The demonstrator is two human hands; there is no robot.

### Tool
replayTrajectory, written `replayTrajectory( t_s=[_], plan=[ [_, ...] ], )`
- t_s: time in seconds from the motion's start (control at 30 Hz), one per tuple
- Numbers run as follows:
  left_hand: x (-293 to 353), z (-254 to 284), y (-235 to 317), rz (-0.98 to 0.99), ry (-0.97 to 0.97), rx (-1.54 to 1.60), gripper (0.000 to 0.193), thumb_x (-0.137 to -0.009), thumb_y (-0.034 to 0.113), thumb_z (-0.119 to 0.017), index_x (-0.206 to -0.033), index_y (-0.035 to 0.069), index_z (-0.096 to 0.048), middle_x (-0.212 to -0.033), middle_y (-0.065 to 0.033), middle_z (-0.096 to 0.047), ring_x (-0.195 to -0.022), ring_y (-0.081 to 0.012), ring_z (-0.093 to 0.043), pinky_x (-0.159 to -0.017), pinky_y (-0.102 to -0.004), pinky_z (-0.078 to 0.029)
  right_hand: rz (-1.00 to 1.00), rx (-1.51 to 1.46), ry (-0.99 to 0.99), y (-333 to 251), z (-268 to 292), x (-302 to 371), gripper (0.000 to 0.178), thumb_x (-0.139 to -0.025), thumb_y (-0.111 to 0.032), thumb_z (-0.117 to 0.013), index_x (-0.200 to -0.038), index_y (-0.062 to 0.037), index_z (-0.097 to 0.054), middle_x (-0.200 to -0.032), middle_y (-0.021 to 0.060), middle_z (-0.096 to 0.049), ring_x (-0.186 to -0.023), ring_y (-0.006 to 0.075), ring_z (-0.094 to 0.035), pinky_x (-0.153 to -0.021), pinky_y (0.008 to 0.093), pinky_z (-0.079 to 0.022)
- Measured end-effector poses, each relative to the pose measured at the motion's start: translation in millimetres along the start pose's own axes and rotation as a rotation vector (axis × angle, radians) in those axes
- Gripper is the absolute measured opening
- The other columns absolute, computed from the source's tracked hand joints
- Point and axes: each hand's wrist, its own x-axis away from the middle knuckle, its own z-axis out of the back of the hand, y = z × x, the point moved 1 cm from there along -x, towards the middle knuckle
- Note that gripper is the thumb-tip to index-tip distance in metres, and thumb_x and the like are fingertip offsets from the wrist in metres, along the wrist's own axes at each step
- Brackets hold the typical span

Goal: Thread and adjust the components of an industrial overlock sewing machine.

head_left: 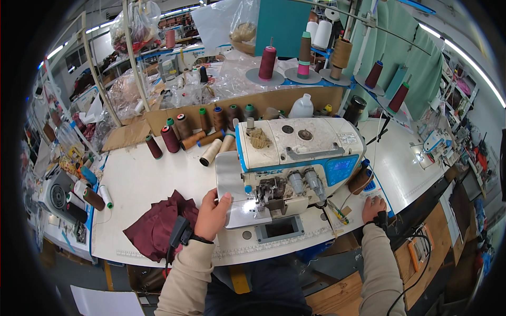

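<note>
A white and blue overlock sewing machine (300,137) stands in the middle of the white table. My left hand (212,215) is at the left edge of its silver metal side plate (227,176), thumb on the plate and fingers curled beside it. Just left of that hand lies a crumpled pile of dark maroon fabric (158,226). My right hand (373,208) rests palm down on the table, right of the machine, its fingers spread and nothing in them. Near it are a brown thread cone (360,179) and tweezers or a similar thin tool (338,211).
Several thread cones (183,126) line the back of the table before a cardboard strip (295,98). A white plastic bottle (302,107) and a dark cup (355,109) stand behind the machine. Maroon cones (268,63) sit on the rack above. Another machine (60,195) is at the left.
</note>
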Motion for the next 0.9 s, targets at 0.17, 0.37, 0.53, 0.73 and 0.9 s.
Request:
replayTrajectory(
  t_s=[0.17,0.37,0.53,0.73,0.9],
  plan=[
    [-2.4,2.6,-4.5,0.009,-0.015,-0.007,0.043,-0.097,0.026,-0.06,-0.125,-0.007,-0.052,-0.1,-0.0073,-0.065,-0.079,-0.009,-0.057,-0.068,-0.0233,-0.046,0.009,-0.001,0.009,1.5,-1.5,-0.1,0.049,-0.091,-0.039,-0.054,-0.12,-0.0007,-0.064,-0.128,0.0285,-0.055,-0.12,0.0436,-0.05,-0.103,0.0536,-0.039],
    [-0.3,0.9,0.3,0.008,-0.015,0.008,0.043,-0.097,0.025,-0.06,-0.125,-0.007,-0.052,-0.104,-0.009,-0.065,-0.084,-0.0103,-0.058,-0.073,-0.0238,-0.047,0.012,-0.015,0.021,1.1,-1.0,0.8,0.049,-0.091,-0.039,-0.055,-0.119,-0.0006,-0.064,-0.127,0.0285,-0.056,-0.12,0.0435,-0.05,-0.103,0.0532,-0.039],
    [-0.7,1.0,-0.9,-0.003,-0.021,0.015,0.044,-0.097,0.025,-0.06,-0.126,-0.008,-0.051,-0.106,-0.0092,-0.064,-0.086,-0.0107,-0.058,-0.075,-0.0241,-0.047,0.01,-0.011,0.015,1.4,-0.4,0.1,0.048,-0.091,-0.039,-0.055,-0.119,-0.0007,-0.064,-0.128,0.0282,-0.055,-0.12,0.0434,-0.05,-0.103,0.053,-0.039],
    [-0.1,0.7,-1.2,0.024,-0.005,0.021,0.045,-0.097,0.025,-0.06,-0.126,-0.008,-0.051,-0.107,-0.01,-0.064,-0.087,-0.0117,-0.058,-0.076,-0.0249,-0.048,-0.011,-0.009,-0.012,-1.1,2.3,0.0,0.049,-0.091,-0.039,-0.054,-0.12,-0.0006,-0.064,-0.13,0.028,-0.054,-0.122,0.0428,-0.049,-0.105,0.0525,-0.037],
    [-1.0,1.5,-3.4,0.005,-0.003,-0.005,0.045,-0.097,0.026,-0.06,-0.126,-0.008,-0.052,-0.107,-0.0099,-0.064,-0.087,-0.0114,-0.057,-0.076,-0.0247,-0.047,-0.015,-0.012,-0.008,-3.0,3.9,0.9,0.049,-0.091,-0.039,-0.054,-0.12,-0.0001,-0.064,-0.13,0.0284,-0.054,-0.121,0.0429,-0.049,-0.105,0.0524,-0.037]
  ],
)
